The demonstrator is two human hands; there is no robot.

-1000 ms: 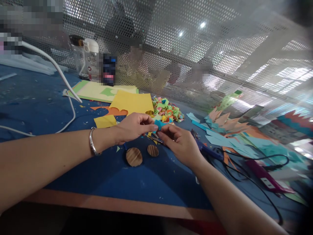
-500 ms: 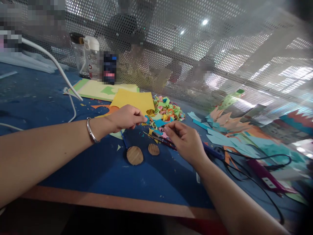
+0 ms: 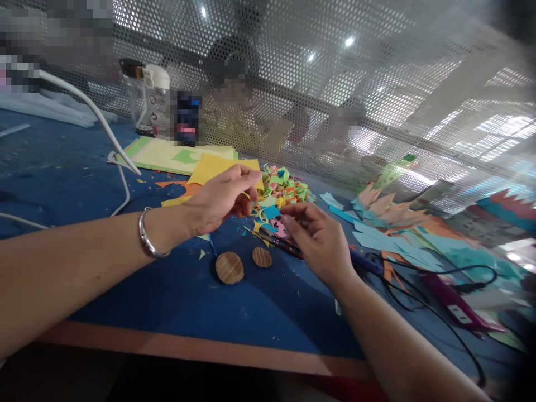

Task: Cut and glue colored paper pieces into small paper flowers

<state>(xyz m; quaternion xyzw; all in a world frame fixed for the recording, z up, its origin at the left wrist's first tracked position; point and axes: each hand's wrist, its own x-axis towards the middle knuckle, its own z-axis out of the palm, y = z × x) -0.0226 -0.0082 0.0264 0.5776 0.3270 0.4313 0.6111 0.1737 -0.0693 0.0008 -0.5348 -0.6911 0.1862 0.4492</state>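
Nearest is the table's brown front edge (image 3: 201, 346), running below the larger wooden disc (image 3: 229, 268), with a broad stretch of blue tabletop (image 3: 272, 312) between them. The smaller wooden disc (image 3: 262, 257) lies just right of the larger one, apart from it. Farther right of the larger disc, the magenta power strip (image 3: 456, 307) and its dark cables take up the surface.

The right hand (image 3: 320, 234), beyond the larger disc and to its right, has thumb and forefinger nearly together beside the blue paper piece (image 3: 271, 212); whether they grip anything, I cannot tell. That piece lies past both discs, among small scraps. The left hand (image 3: 226, 198), raised directly beyond the larger disc, has its fingers bent and thumb outstretched; how far it opens and what it holds are hidden.

Behind the hands, farther from the disc, come the yellow sheet (image 3: 209, 167) and the scrap pile (image 3: 288, 187); then the perforated screen (image 3: 318, 100) bounds the far side, with lights showing through it.
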